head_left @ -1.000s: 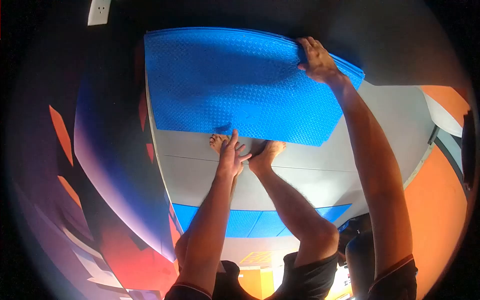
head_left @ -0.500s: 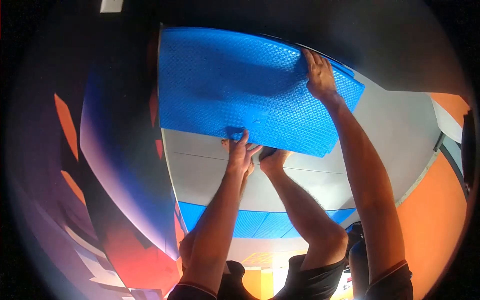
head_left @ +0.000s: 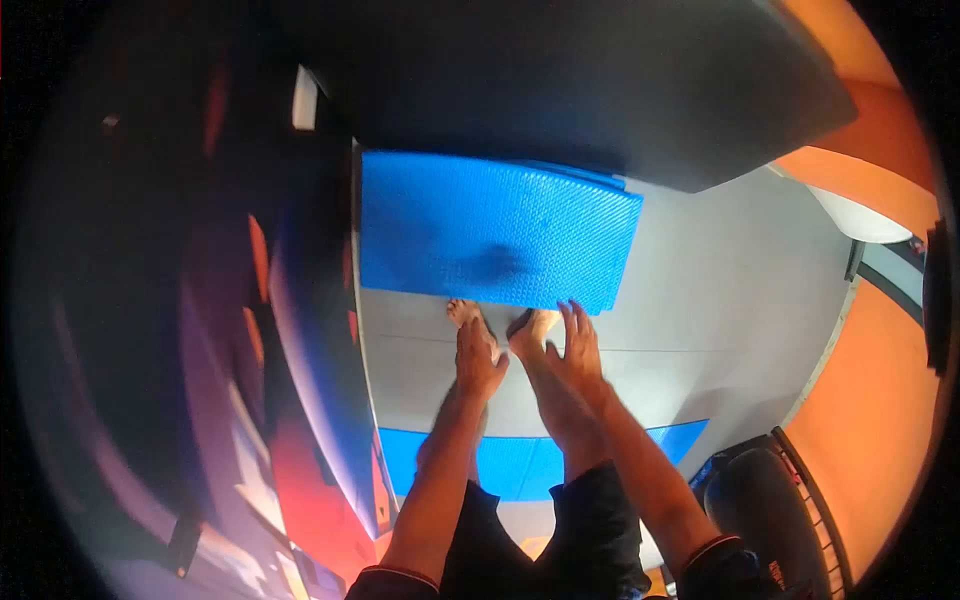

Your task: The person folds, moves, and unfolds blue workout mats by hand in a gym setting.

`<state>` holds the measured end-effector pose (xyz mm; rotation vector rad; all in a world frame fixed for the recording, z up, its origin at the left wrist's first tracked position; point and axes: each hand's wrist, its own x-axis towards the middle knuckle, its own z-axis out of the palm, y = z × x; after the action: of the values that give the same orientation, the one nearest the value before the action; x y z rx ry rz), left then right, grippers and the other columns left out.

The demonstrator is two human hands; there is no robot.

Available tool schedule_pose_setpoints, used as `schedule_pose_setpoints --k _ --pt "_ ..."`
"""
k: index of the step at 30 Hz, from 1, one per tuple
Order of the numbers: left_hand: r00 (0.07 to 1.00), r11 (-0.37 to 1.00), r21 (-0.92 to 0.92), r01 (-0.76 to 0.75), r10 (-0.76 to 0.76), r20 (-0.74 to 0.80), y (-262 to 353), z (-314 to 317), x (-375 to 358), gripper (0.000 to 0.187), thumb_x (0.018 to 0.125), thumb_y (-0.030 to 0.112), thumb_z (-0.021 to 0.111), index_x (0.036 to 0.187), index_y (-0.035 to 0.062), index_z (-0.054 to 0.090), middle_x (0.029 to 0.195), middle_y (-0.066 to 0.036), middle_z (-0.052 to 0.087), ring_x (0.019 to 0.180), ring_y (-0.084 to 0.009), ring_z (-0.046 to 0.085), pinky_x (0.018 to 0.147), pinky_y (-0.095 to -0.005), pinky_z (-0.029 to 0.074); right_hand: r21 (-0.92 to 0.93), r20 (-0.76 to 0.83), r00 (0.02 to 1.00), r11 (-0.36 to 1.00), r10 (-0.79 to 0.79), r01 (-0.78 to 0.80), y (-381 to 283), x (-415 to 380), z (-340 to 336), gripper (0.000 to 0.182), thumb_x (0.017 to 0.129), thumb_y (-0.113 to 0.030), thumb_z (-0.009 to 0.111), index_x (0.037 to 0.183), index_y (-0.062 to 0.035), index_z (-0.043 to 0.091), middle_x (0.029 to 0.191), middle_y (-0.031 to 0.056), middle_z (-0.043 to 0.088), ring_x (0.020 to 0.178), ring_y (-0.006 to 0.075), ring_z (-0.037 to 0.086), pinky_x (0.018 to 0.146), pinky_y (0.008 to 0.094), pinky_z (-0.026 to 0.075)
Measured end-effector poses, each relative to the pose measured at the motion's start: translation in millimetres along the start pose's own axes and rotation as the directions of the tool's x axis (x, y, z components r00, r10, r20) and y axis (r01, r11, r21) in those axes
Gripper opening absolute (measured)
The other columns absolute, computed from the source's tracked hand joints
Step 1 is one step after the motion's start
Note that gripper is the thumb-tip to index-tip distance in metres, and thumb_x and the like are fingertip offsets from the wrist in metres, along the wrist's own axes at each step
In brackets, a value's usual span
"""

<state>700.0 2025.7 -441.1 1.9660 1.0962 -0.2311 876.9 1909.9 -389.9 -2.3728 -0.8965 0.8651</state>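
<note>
A blue textured foam mat (head_left: 480,225) lies on the grey floor ahead of my bare feet (head_left: 463,312), with another blue edge showing beneath its far right side. My left hand (head_left: 480,360) hangs over my left foot, short of the mat's near edge, with its thumb spread and nothing in it. Over by the mat's near right corner is my right hand (head_left: 578,350), empty too, its fingers apart and their tips overlapping the mat's edge in this view.
A large dark panel (head_left: 600,90) overhangs the mat's far side. To the left runs a wall with a coloured mural (head_left: 310,500); an orange wall (head_left: 870,430) stands at right. More blue matting (head_left: 520,462) lies behind my feet, and a black padded object (head_left: 755,505) is at lower right.
Both hands have come off the blue mat. My right hand has drawn back from its far right edge toward me. The mat now lies lower and farther away, and the view has shifted.
</note>
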Motion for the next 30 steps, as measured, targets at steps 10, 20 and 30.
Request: schedule_pose_setpoints --k 10,20,30 --pt "0.948 0.92 0.229 -0.319 0.31 0.076 135 -191 -72 0.091 0.072 0.025 0.078 0.148 0.0041 0.033 0.151 -0.027 0.032 0.14 -0.0466 0.03 0.111 -0.0565 0.028 0.084 -0.111 0.987 0.991 0.115 -0.106 -67 -130 -171 0.073 0.073 -0.014 0.074 0.139 -0.0068 0.043 0.138 0.0244 0.045 0.126 0.0449 0.045 0.103 0.0513 0.042" --pt "0.795 0.765 0.235 -0.6 0.535 0.288 205 -277 -100 0.094 0.069 0.025 0.082 0.147 0.0059 0.033 0.151 -0.026 0.031 0.14 -0.0447 0.03 0.114 -0.0533 0.029 0.29 -0.324 0.846 0.895 0.424 -0.338 -83 -287 -225 0.071 0.076 -0.019 0.074 0.139 -0.008 0.043 0.135 0.0226 0.047 0.123 0.0431 0.048 0.103 0.0478 0.044" --pt "0.449 0.48 0.147 -0.865 0.611 0.652 271 -212 -135 0.097 0.067 0.026 0.085 0.146 0.0039 0.034 0.15 -0.027 0.033 0.138 -0.0432 0.032 0.113 -0.0499 0.032 0.455 -0.507 0.613 0.792 0.606 -0.408 -110 -396 -189 0.071 0.077 -0.022 0.073 0.14 -0.0066 0.044 0.136 0.0235 0.046 0.126 0.0424 0.047 0.106 0.0474 0.042"
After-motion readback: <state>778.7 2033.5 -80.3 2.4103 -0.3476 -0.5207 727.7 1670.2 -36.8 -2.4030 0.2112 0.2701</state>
